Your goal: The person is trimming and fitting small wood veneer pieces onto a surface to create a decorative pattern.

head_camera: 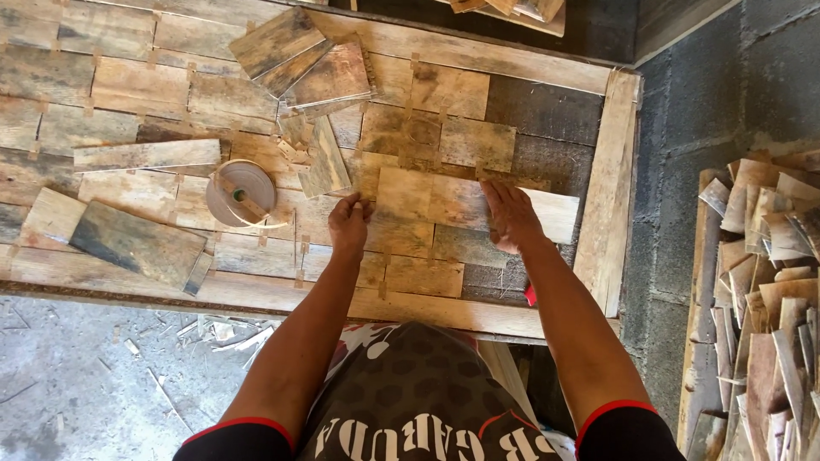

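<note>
Two hands are pressed on a thin wood sheet [444, 201] — left hand [348, 224] curled at its edge, right hand [510, 213] flat — judged light, stiff, brittle, best held by edges.

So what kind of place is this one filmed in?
Probably a small woodworking or veneer workshop: thin wood sheets taped together on a bench, a tape roll, stacked offcuts by a bare block wall.

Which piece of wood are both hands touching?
The pale flat veneer piece lying between the left hand and right hand. Other loose pieces, like the dark one at left, lie untouched.
</note>
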